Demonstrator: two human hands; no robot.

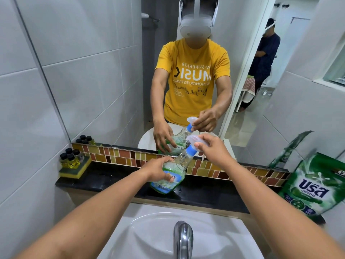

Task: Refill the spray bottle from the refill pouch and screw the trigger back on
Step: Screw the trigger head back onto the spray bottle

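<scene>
A tiled bathroom, with a black counter ledge (115, 179) running under a wide mirror (112, 71) and a white sink (149, 236) below it. The left hand (158, 171) is wrapped around the body of the spray bottle (170, 176), fingers across its blue-and-green label, holding it tilted so that the neck leans up and to the right. The bottle's base sits at or just over the ledge; whether it rests there cannot be told. Green liquid shows in the lower part of the bottle, and the upper part is clear.

The right hand (212, 150) is closed on the trigger head (195, 142), thumb and fingers pinching around the blue collar (191, 150) at the bottle's neck, with the white nozzle poking out to the left of the fingers. The trigger head sits on the neck; how far it is screwed down cannot be told.

Well to the right of the bottle, the green refill pouch (311, 186) stands on the same ledge, leaning against the wall. Well to the left of the bottle, small black-capped bottles of yellow liquid (71, 158) stand on a yellow-and-green sponge (74, 170) in the corner. Below the bottle, nearer the viewer, a chrome tap (183, 238) rises over the sink. Behind the bottle, a band of brown and yellow mosaic tile (130, 157) edges the mirror, which reflects a person in a yellow T-shirt holding the same bottle.
</scene>
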